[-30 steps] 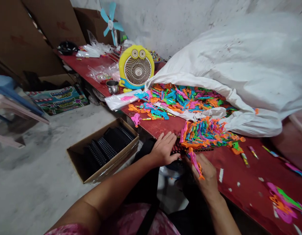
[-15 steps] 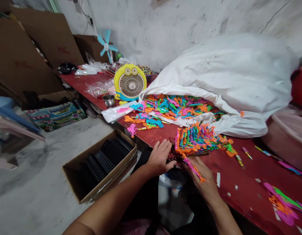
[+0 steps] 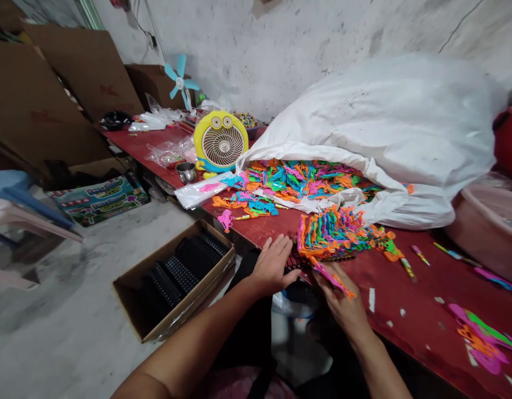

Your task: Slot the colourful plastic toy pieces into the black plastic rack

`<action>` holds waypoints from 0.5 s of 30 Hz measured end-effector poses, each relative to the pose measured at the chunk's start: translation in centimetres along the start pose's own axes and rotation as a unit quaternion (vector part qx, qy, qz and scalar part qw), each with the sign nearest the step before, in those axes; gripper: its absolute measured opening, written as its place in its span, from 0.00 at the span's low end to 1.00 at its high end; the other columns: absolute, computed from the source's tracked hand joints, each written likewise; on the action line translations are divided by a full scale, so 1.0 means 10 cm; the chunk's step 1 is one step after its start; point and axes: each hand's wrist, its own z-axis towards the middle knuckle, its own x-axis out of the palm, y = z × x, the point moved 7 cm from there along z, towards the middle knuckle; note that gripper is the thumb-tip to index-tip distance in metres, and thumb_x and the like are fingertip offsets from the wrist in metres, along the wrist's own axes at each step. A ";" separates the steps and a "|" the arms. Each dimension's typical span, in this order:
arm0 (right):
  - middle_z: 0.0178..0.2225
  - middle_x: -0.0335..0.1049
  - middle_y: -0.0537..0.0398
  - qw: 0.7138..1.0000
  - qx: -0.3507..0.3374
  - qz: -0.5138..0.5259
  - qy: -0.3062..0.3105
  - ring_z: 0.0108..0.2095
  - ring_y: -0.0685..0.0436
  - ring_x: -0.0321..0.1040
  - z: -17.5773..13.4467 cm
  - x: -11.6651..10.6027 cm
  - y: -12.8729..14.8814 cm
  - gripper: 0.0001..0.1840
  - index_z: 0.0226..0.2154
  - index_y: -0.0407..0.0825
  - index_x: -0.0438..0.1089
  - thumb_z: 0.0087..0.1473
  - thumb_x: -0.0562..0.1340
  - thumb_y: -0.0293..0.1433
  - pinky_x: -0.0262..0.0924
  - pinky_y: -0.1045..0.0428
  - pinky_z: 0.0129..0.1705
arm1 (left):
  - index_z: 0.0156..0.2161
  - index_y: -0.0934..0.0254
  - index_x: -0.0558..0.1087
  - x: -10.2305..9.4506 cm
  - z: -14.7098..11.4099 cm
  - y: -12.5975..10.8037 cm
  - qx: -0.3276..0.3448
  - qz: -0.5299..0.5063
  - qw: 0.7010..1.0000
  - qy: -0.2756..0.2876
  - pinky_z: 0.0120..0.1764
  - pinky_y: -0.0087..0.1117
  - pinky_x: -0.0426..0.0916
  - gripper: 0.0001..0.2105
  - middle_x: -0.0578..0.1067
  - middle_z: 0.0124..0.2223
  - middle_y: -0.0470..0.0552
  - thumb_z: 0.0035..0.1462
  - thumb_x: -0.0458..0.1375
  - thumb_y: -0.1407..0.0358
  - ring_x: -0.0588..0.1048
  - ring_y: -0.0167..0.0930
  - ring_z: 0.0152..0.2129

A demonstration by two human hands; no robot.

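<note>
My left hand (image 3: pixel 273 265) lies flat with its fingers stretched out, at the table's front edge beside a black grid tray (image 3: pixel 295 261). My right hand (image 3: pixel 343 296) is at the tray's near side, holding a few pink and orange plastic toy pieces (image 3: pixel 333 279); its fingertips are partly hidden. Rows of upright plastic toys (image 3: pixel 334 233) in orange, pink, green and blue fill much of the tray. Behind it, a heap of similar loose pieces (image 3: pixel 297 180) spills from the mouth of a large white sack (image 3: pixel 376 122).
A cardboard box (image 3: pixel 133 307) of black grid trays stands at lower left. On the red table (image 3: pixel 389 293) are a yellow fan (image 3: pixel 223 141), a metal cup (image 3: pixel 186 173), plastic bags (image 3: pixel 204 191) and loose toys (image 3: pixel 480 338). A pink basin (image 3: pixel 489 230) is at right.
My right hand and its pieces have shifted slightly up toward the tray. My left hand stays nearly still, and the view has moved a little.
</note>
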 end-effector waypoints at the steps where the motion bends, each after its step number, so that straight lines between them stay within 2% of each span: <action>1: 0.43 0.73 0.48 1.000 0.002 -0.020 0.012 0.44 0.42 0.72 0.01 0.02 0.00 0.13 0.48 0.52 0.72 0.63 0.57 0.33 0.68 0.48 0.45 | 0.66 0.70 0.55 0.00 0.00 0.00 0.000 0.001 1.000 -0.001 0.68 0.49 0.42 0.36 0.55 0.68 0.61 0.58 0.57 0.53 0.50 0.40 0.67; 4: 0.43 0.72 0.48 0.997 0.021 -0.067 0.036 0.44 0.41 0.70 0.03 0.09 0.00 0.13 0.47 0.52 0.71 0.64 0.55 0.35 0.66 0.47 0.45 | 0.66 0.71 0.54 0.00 -0.01 0.00 -0.002 0.003 1.000 -0.002 0.68 0.50 0.42 0.37 0.55 0.68 0.62 0.57 0.58 0.53 0.50 0.41 0.67; 6: 0.43 0.71 0.48 0.997 0.042 -0.060 0.030 0.45 0.41 0.70 0.02 0.11 0.00 0.14 0.47 0.51 0.71 0.64 0.54 0.35 0.66 0.47 0.46 | 0.66 0.72 0.54 0.00 -0.01 -0.01 -0.001 0.001 1.000 -0.002 0.68 0.50 0.43 0.37 0.55 0.68 0.63 0.57 0.58 0.54 0.50 0.42 0.67; 11: 0.41 0.73 0.50 0.995 0.090 -0.007 -0.044 0.41 0.42 0.71 -0.08 0.07 -0.06 0.11 0.45 0.52 0.70 0.62 0.58 0.36 0.67 0.47 0.44 | 0.66 0.70 0.55 -0.02 -0.01 -0.01 0.007 -0.014 1.000 -0.016 0.68 0.51 0.43 0.36 0.56 0.68 0.62 0.57 0.58 0.54 0.50 0.41 0.67; 15: 0.42 0.74 0.47 0.996 0.068 -0.014 -0.064 0.43 0.40 0.72 -0.10 0.05 -0.07 0.11 0.44 0.52 0.71 0.62 0.57 0.36 0.68 0.44 0.46 | 0.65 0.69 0.56 -0.04 -0.01 0.00 0.013 -0.053 0.998 -0.019 0.67 0.54 0.44 0.37 0.58 0.67 0.63 0.55 0.61 0.55 0.53 0.44 0.66</action>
